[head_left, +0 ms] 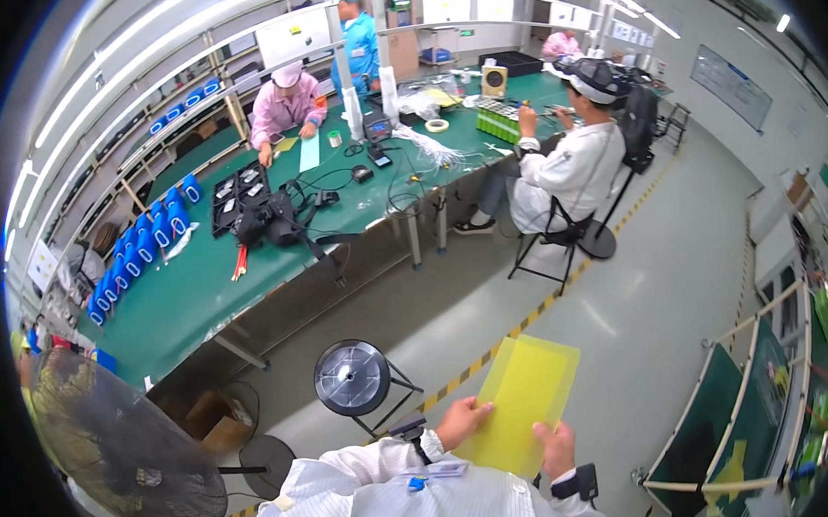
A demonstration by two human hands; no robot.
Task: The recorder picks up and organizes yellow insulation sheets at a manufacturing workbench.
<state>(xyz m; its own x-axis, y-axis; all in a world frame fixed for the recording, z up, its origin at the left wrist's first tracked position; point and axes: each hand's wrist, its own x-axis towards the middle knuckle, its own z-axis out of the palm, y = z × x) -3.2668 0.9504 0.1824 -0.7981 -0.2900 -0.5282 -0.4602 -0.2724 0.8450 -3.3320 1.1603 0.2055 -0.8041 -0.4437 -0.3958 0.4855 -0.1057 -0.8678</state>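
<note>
Thin yellow translucent sheets [522, 397], overlapping and slightly fanned at the top, are held up in front of my chest. My left hand [463, 423] is closed on their left edge, thumb lying over the front. At the lower right edge, my right hand [558, 448] pinches the same sheets, its thumb pointing up. How many sheets there are I cannot make out. White sleeves cover both my forearms, and each wrist carries a dark strapped device.
A round black stool [352, 378] stands ahead to the left, a large fan [117, 447] at far left. A long green workbench [193, 287] holds blue cylindrical parts [145, 238] and a black bag [283, 216]. A seated person [576, 150] works there. Green-shelved rack [708, 421] at right.
</note>
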